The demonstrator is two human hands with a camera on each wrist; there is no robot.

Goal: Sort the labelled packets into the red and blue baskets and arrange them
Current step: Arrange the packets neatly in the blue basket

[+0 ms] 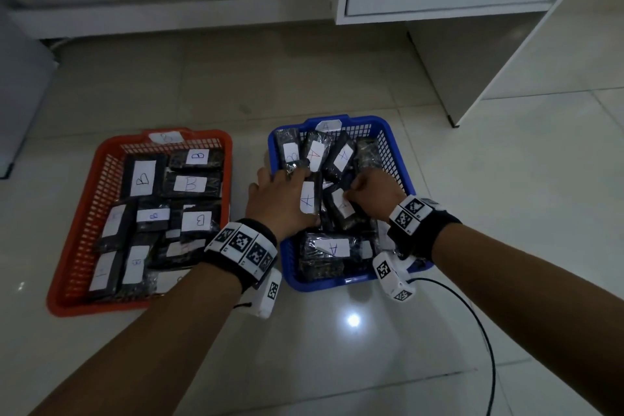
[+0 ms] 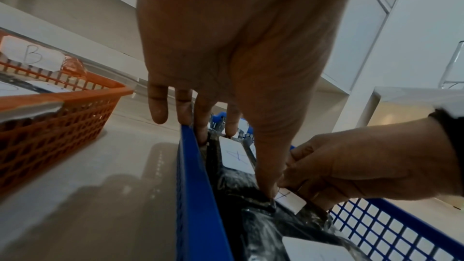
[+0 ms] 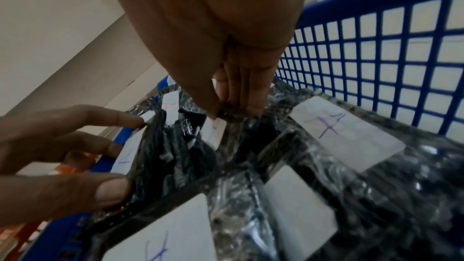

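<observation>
Here, step in hand: arranging; both hands work inside the blue basket.
Red basket (image 1: 81, 223): lower left of the head view, on the floor; packets marked B lie flat in it, a B tag on its far rim.
Left hand (image 1: 280, 203): centre of the head view, over the blue basket's left wall; fingers and thumb span a packet marked A (image 1: 308, 197), gripping it end to end.
Blue basket (image 1: 393, 159): just right of centre; packets marked A lean and overlap untidily.
Stray packet (image 1: 289, 154): upper left corner of the blue basket; its label seems to read B.
Right hand (image 1: 374, 194): right of centre, fingertips pinching the top edge of another dark packet (image 1: 341, 204).
Next move, as a judgement: set both held packets flat, then carry the stray to red.
</observation>
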